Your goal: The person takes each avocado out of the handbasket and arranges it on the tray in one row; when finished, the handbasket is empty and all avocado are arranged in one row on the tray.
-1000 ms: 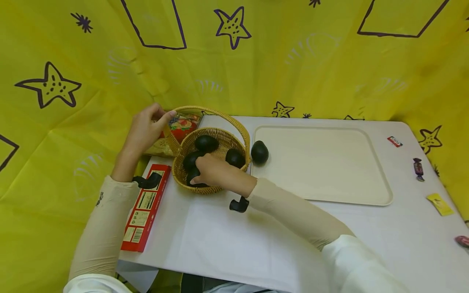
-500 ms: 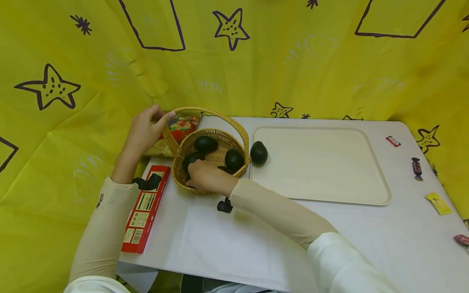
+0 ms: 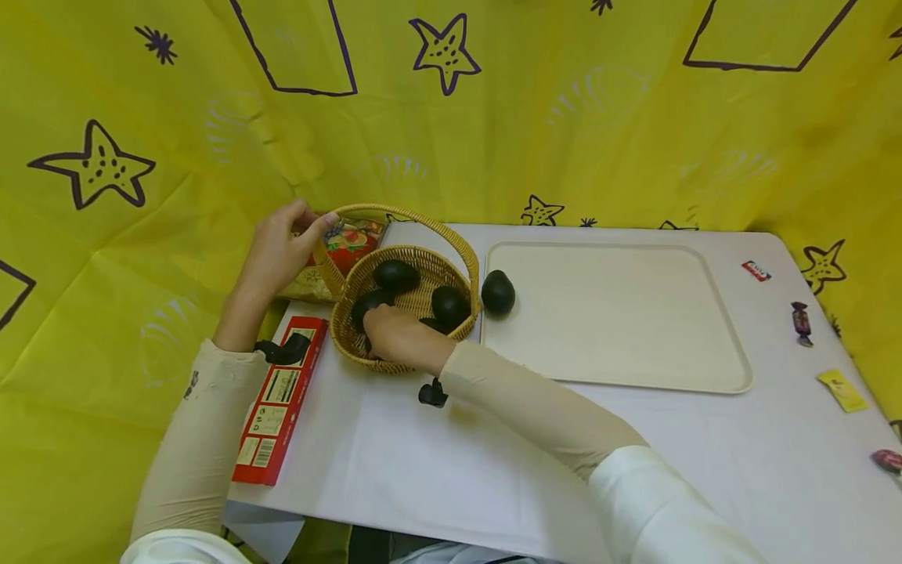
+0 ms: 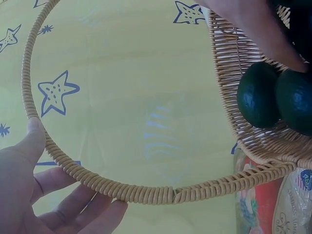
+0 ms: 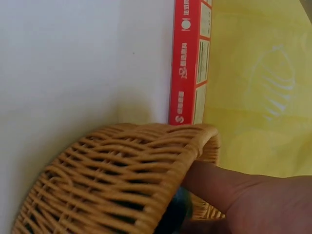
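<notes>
A wicker basket (image 3: 341,333) with an arched handle (image 3: 423,217) holds several dark green avocados, among them one at the back (image 3: 396,276) and one at the right (image 3: 451,305). My left hand (image 3: 280,243) grips the handle's left side; in the left wrist view its thumb and fingers (image 4: 56,183) curl round the woven band. Down inside the basket's front, my right hand (image 3: 402,337) has its thumb (image 5: 214,180) against an avocado (image 5: 176,212), and the fingertips are hidden by the rim. Another avocado (image 3: 498,293) lies just outside the basket, on the tray's left edge.
A cream tray (image 3: 620,313) lies to the basket's right. A red box (image 3: 271,407) sits at the left, and a colourful food packet (image 3: 352,243) is behind the basket. Small wrapped sweets, such as a purple one (image 3: 801,323), lie along the table's right edge.
My right hand has shifted slightly left and deeper into the basket, covering the front avocado and uncovering part of another near the right side. My left hand stays on the handle.
</notes>
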Available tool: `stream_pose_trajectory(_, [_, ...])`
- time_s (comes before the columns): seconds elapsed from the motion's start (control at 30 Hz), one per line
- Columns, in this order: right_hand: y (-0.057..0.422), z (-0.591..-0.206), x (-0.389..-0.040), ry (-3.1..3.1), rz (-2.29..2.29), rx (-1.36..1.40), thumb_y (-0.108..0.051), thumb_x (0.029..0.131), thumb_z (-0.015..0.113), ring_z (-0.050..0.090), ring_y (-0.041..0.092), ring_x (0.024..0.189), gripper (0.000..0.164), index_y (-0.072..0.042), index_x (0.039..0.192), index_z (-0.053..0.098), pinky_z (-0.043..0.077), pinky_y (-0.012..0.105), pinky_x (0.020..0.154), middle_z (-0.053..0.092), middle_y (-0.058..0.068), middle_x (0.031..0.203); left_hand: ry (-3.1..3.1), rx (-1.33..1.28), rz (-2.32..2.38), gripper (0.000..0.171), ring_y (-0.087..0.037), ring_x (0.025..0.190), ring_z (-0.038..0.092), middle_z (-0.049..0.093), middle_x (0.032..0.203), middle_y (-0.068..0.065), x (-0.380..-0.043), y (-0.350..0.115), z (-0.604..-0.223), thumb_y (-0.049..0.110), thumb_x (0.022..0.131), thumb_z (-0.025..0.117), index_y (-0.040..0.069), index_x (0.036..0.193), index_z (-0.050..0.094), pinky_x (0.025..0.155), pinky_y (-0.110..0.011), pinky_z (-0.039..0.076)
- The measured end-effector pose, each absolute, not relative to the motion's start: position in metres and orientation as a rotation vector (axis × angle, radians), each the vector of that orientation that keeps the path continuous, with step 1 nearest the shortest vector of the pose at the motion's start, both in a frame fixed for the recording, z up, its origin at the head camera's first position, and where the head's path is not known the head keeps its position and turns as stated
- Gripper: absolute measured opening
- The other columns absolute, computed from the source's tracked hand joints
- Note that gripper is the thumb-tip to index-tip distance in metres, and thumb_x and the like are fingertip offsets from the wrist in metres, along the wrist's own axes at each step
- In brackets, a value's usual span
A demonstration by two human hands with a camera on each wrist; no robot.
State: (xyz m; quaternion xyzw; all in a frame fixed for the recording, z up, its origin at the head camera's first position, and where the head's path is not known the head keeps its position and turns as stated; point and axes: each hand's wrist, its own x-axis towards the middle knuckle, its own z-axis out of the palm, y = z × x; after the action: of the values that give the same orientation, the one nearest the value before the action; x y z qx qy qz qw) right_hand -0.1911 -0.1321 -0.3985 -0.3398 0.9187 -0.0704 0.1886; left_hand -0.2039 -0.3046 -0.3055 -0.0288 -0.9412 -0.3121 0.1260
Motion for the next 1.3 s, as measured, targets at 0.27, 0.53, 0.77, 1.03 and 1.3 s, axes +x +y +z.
stream_pose_trajectory(0.27, [-0.129,-0.399,-0.198,2.595,-0.212,-0.898,-0.038,0.090,0.087,0.067,0.021,0.112,0.039,-0.008,0.112,0.076,0.058,0.032,0.089,0.072,0.010,0.123,-2.741,-0.083,-0.922,0.053,-0.037,0.105,0.061,0.066,0.109,-0.021,-0.203,-0.306,-0.305,0.055,0.106,0.058,0.003,0.103,0.063,0.091,-0.053,0.045])
stream_pose_trajectory(0.53, [-0.127,-0.398,-0.193,2.581,-0.259,-0.913,-0.034,0.095,0.080,0.072,0.024,0.102,0.036,-0.006,0.117,0.074,0.061,0.038,0.083,0.074,0.011,0.118,-2.742,-0.085,-0.924,0.052,-0.035,0.100,0.060,0.066,0.108,-0.020,-0.203,-0.304,-0.304,0.054,0.106,0.057,0.003,0.103,0.063,0.087,-0.050,0.044])
stream_pose_trajectory(0.77, [-0.125,-0.401,-0.189,2.613,-0.296,-0.916,-0.031,0.090,0.087,0.073,0.027,0.107,0.043,-0.006,0.122,0.073,0.062,0.040,0.085,0.074,0.011,0.120,-2.735,-0.087,-0.927,0.053,-0.034,0.100,0.059,0.066,0.107,-0.020,-0.203,-0.303,-0.305,0.054,0.106,0.057,0.002,0.105,0.064,0.087,-0.048,0.044])
stream_pose_trajectory(1.03, [-0.123,-0.403,-0.191,2.560,-0.365,-0.926,-0.023,0.093,0.084,0.071,0.020,0.096,0.032,-0.005,0.117,0.073,0.060,0.034,0.080,0.075,0.011,0.115,-2.743,-0.083,-0.935,0.053,-0.035,0.104,0.060,0.067,0.108,-0.020,-0.203,-0.305,-0.305,0.055,0.105,0.059,0.003,0.102,0.064,0.088,-0.049,0.044])
stream_pose_trajectory(1.3, [-0.117,-0.395,-0.201,2.453,-0.459,-0.808,-0.026,0.095,0.081,0.064,0.020,0.113,0.046,-0.003,0.132,0.066,0.055,0.032,0.090,0.065,0.013,0.137,-2.758,-0.090,-0.948,0.050,-0.035,0.103,0.059,0.067,0.111,-0.019,-0.206,-0.308,-0.303,0.055,0.106,0.058,0.005,0.103,0.065,0.086,-0.049,0.044])
